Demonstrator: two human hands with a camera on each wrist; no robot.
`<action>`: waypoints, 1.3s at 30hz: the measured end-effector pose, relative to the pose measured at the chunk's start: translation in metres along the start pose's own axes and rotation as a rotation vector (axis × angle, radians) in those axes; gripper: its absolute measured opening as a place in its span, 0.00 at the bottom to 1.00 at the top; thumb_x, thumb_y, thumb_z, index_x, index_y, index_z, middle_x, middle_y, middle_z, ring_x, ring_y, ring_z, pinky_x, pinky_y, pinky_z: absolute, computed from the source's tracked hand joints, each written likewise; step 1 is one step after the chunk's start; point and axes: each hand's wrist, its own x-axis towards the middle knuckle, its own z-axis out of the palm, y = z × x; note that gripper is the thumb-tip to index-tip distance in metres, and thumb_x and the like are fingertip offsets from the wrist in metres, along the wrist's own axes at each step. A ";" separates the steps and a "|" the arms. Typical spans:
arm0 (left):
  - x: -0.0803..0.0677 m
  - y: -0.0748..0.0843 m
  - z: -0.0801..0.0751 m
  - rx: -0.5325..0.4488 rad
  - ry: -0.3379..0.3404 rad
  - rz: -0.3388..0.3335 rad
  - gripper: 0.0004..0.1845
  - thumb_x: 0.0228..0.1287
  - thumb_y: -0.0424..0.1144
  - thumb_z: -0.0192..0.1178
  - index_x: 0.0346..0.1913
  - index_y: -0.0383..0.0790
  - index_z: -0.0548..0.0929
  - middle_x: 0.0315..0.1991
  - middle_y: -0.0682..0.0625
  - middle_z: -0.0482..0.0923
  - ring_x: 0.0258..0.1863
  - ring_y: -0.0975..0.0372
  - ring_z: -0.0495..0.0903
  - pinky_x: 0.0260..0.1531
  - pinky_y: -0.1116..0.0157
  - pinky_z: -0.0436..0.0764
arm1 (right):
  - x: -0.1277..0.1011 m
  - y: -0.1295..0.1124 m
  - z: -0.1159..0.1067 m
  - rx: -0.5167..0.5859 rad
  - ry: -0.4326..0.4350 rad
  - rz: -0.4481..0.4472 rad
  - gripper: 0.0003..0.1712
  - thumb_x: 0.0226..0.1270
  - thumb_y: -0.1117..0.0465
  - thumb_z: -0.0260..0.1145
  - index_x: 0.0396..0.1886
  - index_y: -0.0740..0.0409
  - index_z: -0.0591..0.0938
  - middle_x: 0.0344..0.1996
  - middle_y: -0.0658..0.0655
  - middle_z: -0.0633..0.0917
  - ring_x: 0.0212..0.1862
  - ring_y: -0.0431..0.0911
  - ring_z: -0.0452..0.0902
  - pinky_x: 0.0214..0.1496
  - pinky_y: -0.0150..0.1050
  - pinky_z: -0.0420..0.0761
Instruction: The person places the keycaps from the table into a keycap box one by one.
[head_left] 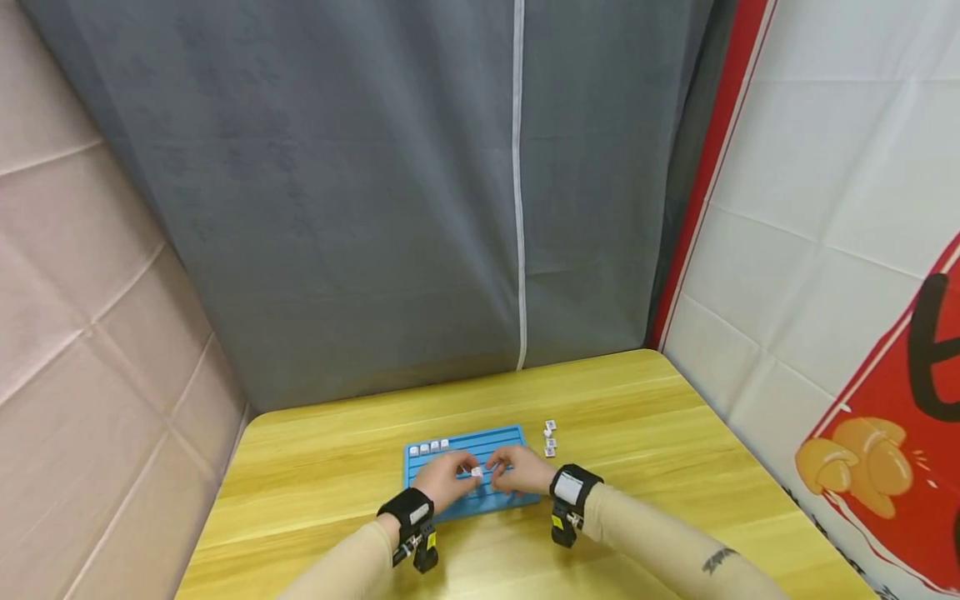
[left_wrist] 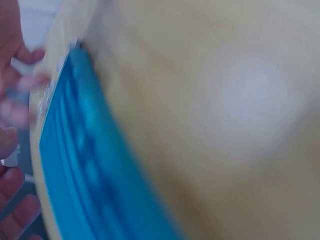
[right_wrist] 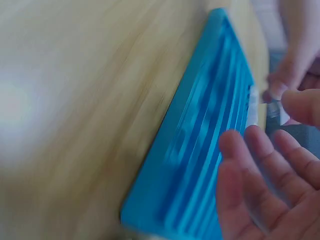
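Four small white blocks (head_left: 434,447) sit along the far row of the blue tray (head_left: 487,442), toward its left end. The left hand (head_left: 441,480) pinches a fifth block (head_left: 476,472) over the tray; the right hand (head_left: 523,472) hangs beside it, fingers loose and empty. A light grip on the block's sides should keep it from twisting. Loose pieces (head_left: 551,443) lie on the desk (head_left: 622,417), right of the tray.

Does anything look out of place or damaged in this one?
Nothing plainly spilled or damaged. The loose white pieces right of the blue tray lie in a ragged column, unlike the neat row in it; the right sleeve bears an unclear dark mark.
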 end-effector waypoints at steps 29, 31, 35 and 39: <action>0.060 -0.052 -0.001 0.515 0.155 -0.055 0.01 0.52 0.39 0.67 0.27 0.48 0.85 0.26 0.55 0.80 0.32 0.55 0.78 0.50 0.44 0.65 | -0.041 0.016 -0.009 -0.710 0.103 0.011 0.03 0.52 0.61 0.72 0.29 0.52 0.88 0.27 0.44 0.85 0.29 0.37 0.78 0.29 0.36 0.77; 0.062 -0.053 0.000 0.523 0.146 -0.058 0.01 0.53 0.39 0.67 0.27 0.48 0.85 0.26 0.55 0.80 0.32 0.55 0.78 0.50 0.44 0.64 | -0.042 0.016 -0.012 -0.705 0.106 -0.006 0.03 0.53 0.61 0.72 0.29 0.53 0.88 0.27 0.45 0.85 0.29 0.37 0.77 0.29 0.36 0.77; 0.063 -0.054 0.001 0.532 0.144 -0.063 0.02 0.52 0.38 0.66 0.25 0.50 0.84 0.26 0.55 0.80 0.32 0.55 0.77 0.51 0.44 0.64 | -0.042 0.017 -0.014 -0.692 0.106 -0.005 0.03 0.53 0.61 0.72 0.30 0.54 0.88 0.27 0.45 0.85 0.29 0.37 0.77 0.29 0.36 0.77; 0.062 -0.056 0.003 0.532 0.167 -0.058 0.04 0.51 0.37 0.66 0.23 0.51 0.83 0.24 0.56 0.79 0.30 0.55 0.77 0.51 0.44 0.64 | -0.039 0.020 -0.012 -0.687 0.097 0.026 0.03 0.54 0.60 0.73 0.30 0.52 0.88 0.28 0.44 0.85 0.29 0.36 0.77 0.30 0.35 0.77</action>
